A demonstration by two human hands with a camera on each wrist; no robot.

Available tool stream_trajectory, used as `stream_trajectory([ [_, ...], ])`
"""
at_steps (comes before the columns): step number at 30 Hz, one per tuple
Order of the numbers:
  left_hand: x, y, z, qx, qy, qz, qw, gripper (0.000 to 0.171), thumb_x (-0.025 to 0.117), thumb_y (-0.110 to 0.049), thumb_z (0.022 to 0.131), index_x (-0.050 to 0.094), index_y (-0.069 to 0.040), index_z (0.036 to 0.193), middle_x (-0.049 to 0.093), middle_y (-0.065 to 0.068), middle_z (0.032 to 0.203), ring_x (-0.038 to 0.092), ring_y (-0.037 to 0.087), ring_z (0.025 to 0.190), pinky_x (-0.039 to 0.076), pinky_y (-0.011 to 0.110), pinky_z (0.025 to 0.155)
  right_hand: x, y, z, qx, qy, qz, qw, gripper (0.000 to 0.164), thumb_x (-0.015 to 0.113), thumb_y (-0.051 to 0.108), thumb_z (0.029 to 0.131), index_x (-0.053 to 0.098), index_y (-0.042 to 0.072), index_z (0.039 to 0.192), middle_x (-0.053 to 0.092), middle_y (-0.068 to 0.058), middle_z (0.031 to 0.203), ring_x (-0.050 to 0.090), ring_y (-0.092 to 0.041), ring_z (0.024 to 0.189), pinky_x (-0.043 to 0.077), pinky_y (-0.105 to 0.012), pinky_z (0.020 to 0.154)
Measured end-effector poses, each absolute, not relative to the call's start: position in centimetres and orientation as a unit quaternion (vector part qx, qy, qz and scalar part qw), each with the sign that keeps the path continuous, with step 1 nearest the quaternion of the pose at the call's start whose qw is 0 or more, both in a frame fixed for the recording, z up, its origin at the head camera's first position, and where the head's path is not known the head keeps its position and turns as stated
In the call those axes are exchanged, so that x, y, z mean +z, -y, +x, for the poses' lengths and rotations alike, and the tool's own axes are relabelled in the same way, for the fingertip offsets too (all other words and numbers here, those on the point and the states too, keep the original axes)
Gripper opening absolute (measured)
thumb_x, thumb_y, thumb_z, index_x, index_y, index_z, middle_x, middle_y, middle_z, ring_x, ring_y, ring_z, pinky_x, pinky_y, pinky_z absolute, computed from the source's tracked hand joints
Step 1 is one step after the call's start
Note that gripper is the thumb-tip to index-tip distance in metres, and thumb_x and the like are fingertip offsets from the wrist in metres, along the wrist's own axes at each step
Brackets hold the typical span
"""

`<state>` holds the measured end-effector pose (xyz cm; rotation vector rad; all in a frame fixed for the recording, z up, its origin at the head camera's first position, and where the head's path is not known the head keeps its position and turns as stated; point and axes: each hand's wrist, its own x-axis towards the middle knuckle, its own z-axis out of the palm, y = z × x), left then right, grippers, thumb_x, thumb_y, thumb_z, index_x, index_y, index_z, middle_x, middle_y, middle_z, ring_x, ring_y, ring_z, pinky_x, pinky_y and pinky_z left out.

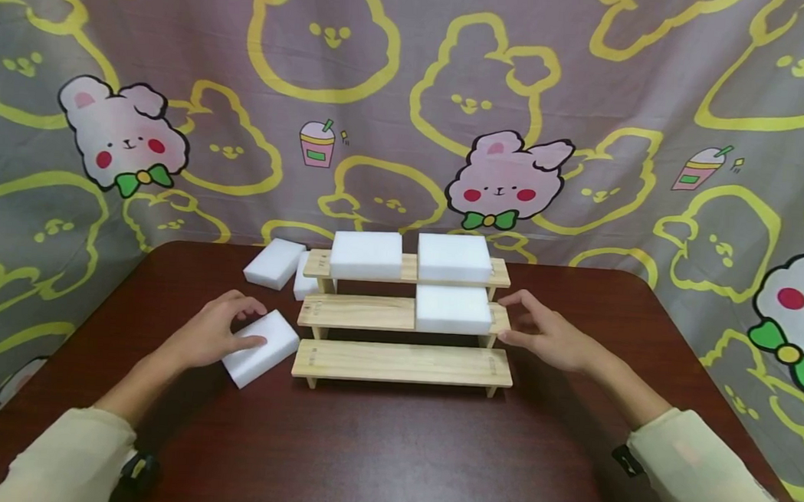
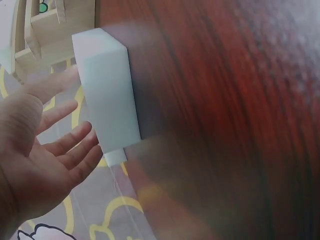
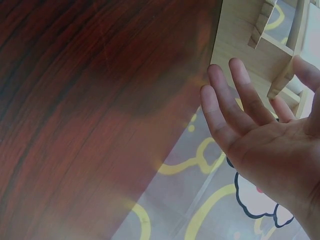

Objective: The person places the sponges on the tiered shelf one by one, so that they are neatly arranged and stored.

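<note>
Sleeves (image 1: 64,457), then left hand (image 1: 210,333) and right hand (image 1: 552,335), both wide; nearest white block (image 1: 268,350) likely light, squashy: pinch its sides

Across the top of the frame and down both sides we see a grey-mauve cloth (image 1: 396,124), softly creased. We make out yellow cartoon outlines (image 1: 308,94) all over it, white rabbit heads (image 1: 506,182) with green bows (image 1: 474,219), and small pink drink cups (image 1: 317,146). Below, we have a dark reddish-brown bench (image 1: 389,457), its far corners rounded, its glossy surface catching pale light at lower centre.
</note>
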<state>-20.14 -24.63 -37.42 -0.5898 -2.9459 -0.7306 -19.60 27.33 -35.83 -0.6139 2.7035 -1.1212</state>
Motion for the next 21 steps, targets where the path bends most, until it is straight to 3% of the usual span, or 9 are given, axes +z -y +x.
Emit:
stream_trajectory([
  [3, -37.2, 24.9, -20.0, -0.220, 0.961, -0.165, 0.012, 0.048, 0.091, -0.025, 0.080, 0.069, 0.002, 0.114, 0.062, 0.018, 0.106, 0.060, 0.034, 0.095, 0.053, 0.052, 0.083, -35.8, -27.3, -19.6, -0.372, -0.902, -0.204, 0.077, 0.047, 0.070, 0.027, 0.099, 0.046, 0.014, 0.137, 0.055, -0.021, 0.141, 0.061, -0.043, 0.122, 0.055, -0.055, 0.089],
  [9, -36.8, 25.6, -19.5, -0.183, 0.970, -0.148, -0.058, 0.080, 0.093, -0.048, 0.071, 0.061, -0.004, 0.130, 0.056, 0.022, 0.115, 0.058, 0.032, 0.095, 0.052, 0.048, 0.077, -35.8, -27.3, -19.6, -0.373, -0.902, -0.206, 0.076, 0.048, 0.070, 0.027, 0.099, 0.045, 0.013, 0.137, 0.055, -0.021, 0.141, 0.061, -0.043, 0.121, 0.056, -0.055, 0.088],
  [14, -36.8, 26.2, -19.1, -0.171, 0.968, -0.159, -0.089, 0.095, 0.096, -0.045, 0.066, 0.053, -0.009, 0.142, 0.052, 0.021, 0.114, 0.057, 0.032, 0.093, 0.049, 0.043, 0.073, -35.8, -27.3, -19.6, -0.372, -0.902, -0.206, 0.078, 0.048, 0.070, 0.027, 0.099, 0.045, 0.013, 0.138, 0.054, -0.022, 0.141, 0.060, -0.044, 0.122, 0.055, -0.056, 0.089],
  [21, -36.8, 26.7, -18.9, -0.179, 0.964, -0.173, -0.095, 0.097, 0.098, -0.033, 0.065, 0.051, -0.011, 0.146, 0.050, 0.019, 0.110, 0.056, 0.031, 0.091, 0.046, 0.038, 0.070, -35.8, -27.4, -19.6, -0.374, -0.902, -0.204, 0.077, 0.048, 0.070, 0.027, 0.099, 0.045, 0.013, 0.137, 0.054, -0.022, 0.142, 0.059, -0.045, 0.123, 0.055, -0.057, 0.091],
])
